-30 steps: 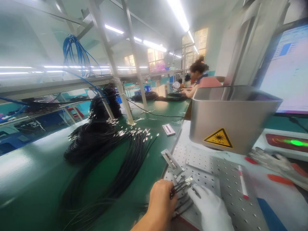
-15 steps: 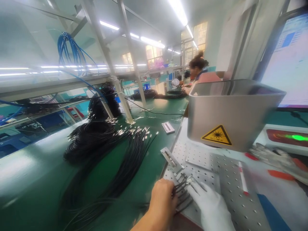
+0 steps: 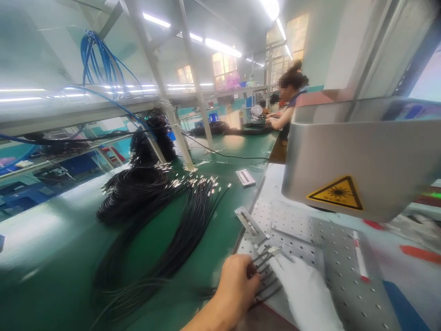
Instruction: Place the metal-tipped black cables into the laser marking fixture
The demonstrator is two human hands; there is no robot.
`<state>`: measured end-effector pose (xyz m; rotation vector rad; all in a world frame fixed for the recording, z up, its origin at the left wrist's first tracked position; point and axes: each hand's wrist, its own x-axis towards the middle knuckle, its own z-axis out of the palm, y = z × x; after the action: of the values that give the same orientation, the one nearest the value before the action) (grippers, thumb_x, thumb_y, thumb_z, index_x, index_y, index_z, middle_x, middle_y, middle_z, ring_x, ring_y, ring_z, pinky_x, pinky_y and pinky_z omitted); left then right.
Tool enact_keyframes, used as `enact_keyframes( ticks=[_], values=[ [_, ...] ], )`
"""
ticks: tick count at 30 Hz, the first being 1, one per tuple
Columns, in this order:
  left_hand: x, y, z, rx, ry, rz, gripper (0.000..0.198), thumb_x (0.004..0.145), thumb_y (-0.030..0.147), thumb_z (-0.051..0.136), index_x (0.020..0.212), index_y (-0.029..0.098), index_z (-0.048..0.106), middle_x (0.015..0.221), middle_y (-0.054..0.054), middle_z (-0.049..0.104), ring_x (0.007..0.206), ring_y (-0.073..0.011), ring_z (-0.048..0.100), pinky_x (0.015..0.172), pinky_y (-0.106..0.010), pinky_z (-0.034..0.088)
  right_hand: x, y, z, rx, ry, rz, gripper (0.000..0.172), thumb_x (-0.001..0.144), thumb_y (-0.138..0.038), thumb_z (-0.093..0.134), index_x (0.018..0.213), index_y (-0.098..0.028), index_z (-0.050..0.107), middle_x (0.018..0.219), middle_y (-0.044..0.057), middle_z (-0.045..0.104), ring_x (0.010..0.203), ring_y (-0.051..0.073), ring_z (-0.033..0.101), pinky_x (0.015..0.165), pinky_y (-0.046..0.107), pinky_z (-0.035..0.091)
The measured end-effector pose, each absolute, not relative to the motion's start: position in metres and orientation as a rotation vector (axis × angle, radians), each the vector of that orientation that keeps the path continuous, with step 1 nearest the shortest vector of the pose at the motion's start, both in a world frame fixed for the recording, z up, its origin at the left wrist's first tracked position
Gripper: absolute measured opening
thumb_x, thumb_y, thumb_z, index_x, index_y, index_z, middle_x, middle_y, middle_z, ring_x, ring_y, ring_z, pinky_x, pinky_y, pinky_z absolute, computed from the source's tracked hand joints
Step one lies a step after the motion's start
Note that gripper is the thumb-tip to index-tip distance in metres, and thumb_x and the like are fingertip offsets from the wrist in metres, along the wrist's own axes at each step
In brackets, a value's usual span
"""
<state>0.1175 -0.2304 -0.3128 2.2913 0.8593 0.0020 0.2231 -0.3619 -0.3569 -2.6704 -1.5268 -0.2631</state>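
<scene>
Cable ends (image 3: 267,259), thin black leads with metal tips, lie fanned on the near left corner of the perforated metal plate (image 3: 330,257), at its edge beside the green bench (image 3: 62,248).

Head view: the bare left hand (image 3: 237,287) has its fingers curled over the leads and pins them near the plate's edge. The white-gloved right hand (image 3: 305,292) lies flat, fingertips touching the metal tips; it grips nothing that I can make out. A slotted fixture bar (image 3: 251,224) sits just beyond the tips. The laser housing (image 3: 361,156) overhangs the plate's far side, leaving a low gap beneath. Loose black cable bundles (image 3: 172,216) spread on the bench to the left.

Against half a second ago, both hands remain on the leads and the housing fills more of the right side.
</scene>
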Motion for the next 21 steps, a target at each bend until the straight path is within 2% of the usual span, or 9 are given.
enact_keyframes(
  ticks=[4, 8, 10, 11, 12, 14, 18, 21],
  values=[
    [0.116, -0.225, -0.315, 2.175, 0.797, 0.008, 0.018, 0.066, 0.014, 0.056, 0.057, 0.020, 0.042, 0.057, 0.006, 0.041, 0.061, -0.0108, 0.038, 0.058, -0.026, 0.023, 0.218, -0.365, -0.356, -2.651, -1.530, -0.417, 0.053, 0.080, 0.005, 0.046, 0.115, -0.026, 0.070, 0.105, 0.005, 0.067, 0.092, 0.023, 0.063, 0.070, 0.033, 0.053],
    [0.117, -0.216, -0.319, 2.003, 0.744, 0.075, 0.021, 0.076, 0.029, 0.056, 0.061, 0.020, 0.043, 0.059, 0.006, 0.038, 0.060, -0.0104, 0.034, 0.056, -0.026, 0.023, 0.220, -0.360, -0.375, -2.656, -1.421, -0.262, 0.061, 0.076, 0.009, 0.048, 0.116, -0.031, 0.070, 0.120, 0.003, 0.065, 0.106, 0.024, 0.061, 0.080, 0.033, 0.054],
    [0.119, -0.212, -0.321, 1.961, 0.727, 0.121, 0.022, 0.078, 0.030, 0.052, 0.061, 0.020, 0.043, 0.060, 0.006, 0.036, 0.060, -0.0105, 0.032, 0.056, -0.026, 0.023, 0.225, -0.353, -0.389, -2.678, -1.223, -0.178, 0.045, 0.086, -0.002, 0.052, 0.117, -0.030, 0.070, 0.117, 0.006, 0.067, 0.102, 0.025, 0.064, 0.080, 0.034, 0.055],
    [0.120, -0.211, -0.322, 1.953, 0.728, 0.136, 0.020, 0.077, 0.029, 0.052, 0.061, 0.020, 0.044, 0.060, 0.005, 0.037, 0.061, -0.0107, 0.033, 0.057, -0.026, 0.024, 0.228, -0.350, -0.396, -2.692, -1.118, -0.156, 0.033, 0.093, -0.013, 0.052, 0.116, -0.027, 0.070, 0.113, 0.008, 0.068, 0.095, 0.025, 0.067, 0.076, 0.034, 0.057],
    [0.121, -0.210, -0.321, 1.953, 0.733, 0.143, 0.018, 0.076, 0.028, 0.053, 0.062, 0.020, 0.045, 0.061, 0.005, 0.039, 0.062, -0.0110, 0.035, 0.057, -0.026, 0.025, 0.230, -0.346, -0.402, -2.703, -1.033, -0.145, 0.028, 0.098, -0.024, 0.048, 0.116, -0.024, 0.071, 0.107, 0.010, 0.070, 0.087, 0.025, 0.069, 0.073, 0.034, 0.058],
    [0.124, -0.211, -0.319, 2.000, 0.762, 0.159, 0.015, 0.074, 0.026, 0.054, 0.063, 0.019, 0.048, 0.062, 0.005, 0.044, 0.063, -0.0114, 0.038, 0.059, -0.026, 0.026, 0.235, -0.342, -0.412, -2.712, -0.926, -0.130, 0.039, 0.103, -0.039, 0.039, 0.114, -0.020, 0.071, 0.099, 0.012, 0.071, 0.079, 0.025, 0.070, 0.070, 0.035, 0.058],
    [0.128, -0.217, -0.312, 2.185, 0.858, 0.183, 0.019, 0.074, 0.020, 0.053, 0.058, 0.019, 0.044, 0.058, 0.005, 0.044, 0.061, -0.0110, 0.038, 0.059, -0.027, 0.024, 0.241, -0.339, -0.428, -2.687, -0.875, -0.069, 0.037, 0.102, -0.038, 0.041, 0.116, -0.022, 0.071, 0.102, 0.011, 0.071, 0.078, 0.025, 0.070, 0.071, 0.036, 0.058],
    [0.129, -0.220, -0.311, 2.275, 0.872, 0.155, 0.012, 0.074, 0.017, 0.055, 0.062, 0.019, 0.052, 0.065, 0.003, 0.055, 0.064, -0.0120, 0.045, 0.062, -0.026, 0.027, 0.243, -0.338, -0.435, -2.680, -0.851, -0.050, 0.038, 0.101, -0.036, 0.039, 0.117, -0.024, 0.071, 0.108, 0.009, 0.070, 0.080, 0.025, 0.070, 0.072, 0.036, 0.057]
  ],
)
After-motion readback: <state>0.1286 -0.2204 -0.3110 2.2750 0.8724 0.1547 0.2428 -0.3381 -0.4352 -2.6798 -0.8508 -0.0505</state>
